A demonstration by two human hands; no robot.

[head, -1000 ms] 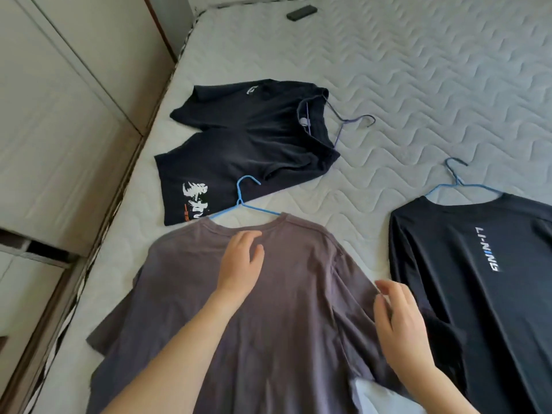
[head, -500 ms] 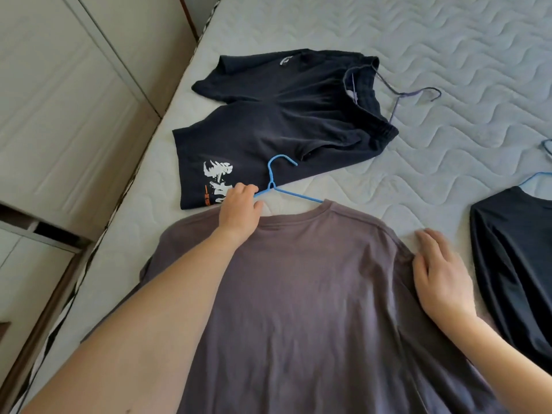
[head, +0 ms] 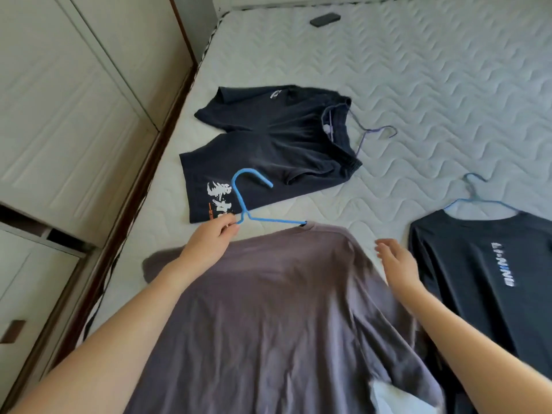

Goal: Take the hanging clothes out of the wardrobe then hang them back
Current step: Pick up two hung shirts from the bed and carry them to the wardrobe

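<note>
A grey-brown T-shirt [head: 277,318] is raised off the mattress on a blue hanger [head: 242,192]. My left hand [head: 209,240] pinches the hanger just below its hook, at the shirt's collar. Beside the shirt's right shoulder my right hand [head: 397,264] hovers with fingers spread, holding nothing. Dark navy shorts [head: 268,150] with white print lie flat beyond, on a purple hanger [head: 373,134]. At the right lies a black T-shirt [head: 484,279] with lettering, on another blue hanger [head: 475,198].
All clothes rest on a quilted white mattress [head: 418,85]. Cream wardrobe doors [head: 68,94] stand along the left, with a dark wooden bed frame edge [head: 143,174] between. A small dark object [head: 325,19] lies at the far end of the mattress.
My left hand has closed on the blue hanger and lifted it, so the hook stands up and the grey shirt rises. My right hand has come off the shirt's shoulder.
</note>
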